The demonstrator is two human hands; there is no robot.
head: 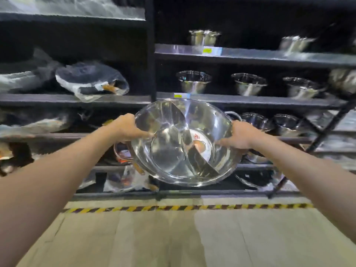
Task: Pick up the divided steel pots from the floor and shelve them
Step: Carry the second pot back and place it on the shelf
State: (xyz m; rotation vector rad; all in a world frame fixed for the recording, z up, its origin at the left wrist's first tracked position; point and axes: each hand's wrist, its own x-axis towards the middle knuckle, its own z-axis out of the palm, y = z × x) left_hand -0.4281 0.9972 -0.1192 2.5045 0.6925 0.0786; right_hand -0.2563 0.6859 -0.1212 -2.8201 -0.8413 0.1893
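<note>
A large shiny divided steel pot (169, 151) with a curved partition across its middle hangs in the air in front of the dark shelving, tilted so its inside faces me. A round label lies on the bottom of its right half. My left hand (127, 129) grips the pot's left rim with the thumb inside. My right hand (238, 134) grips the right rim the same way. Both arms are stretched forward at about the height of the lower shelves.
Dark metal shelving (250, 101) fills the view, with steel bowls (248, 86) on the right-hand shelves and plastic-wrapped goods (90, 79) on the left. More steel pots (256, 122) sit behind my right hand. Yellow-black hazard tape (173, 208) marks the floor at the shelf base.
</note>
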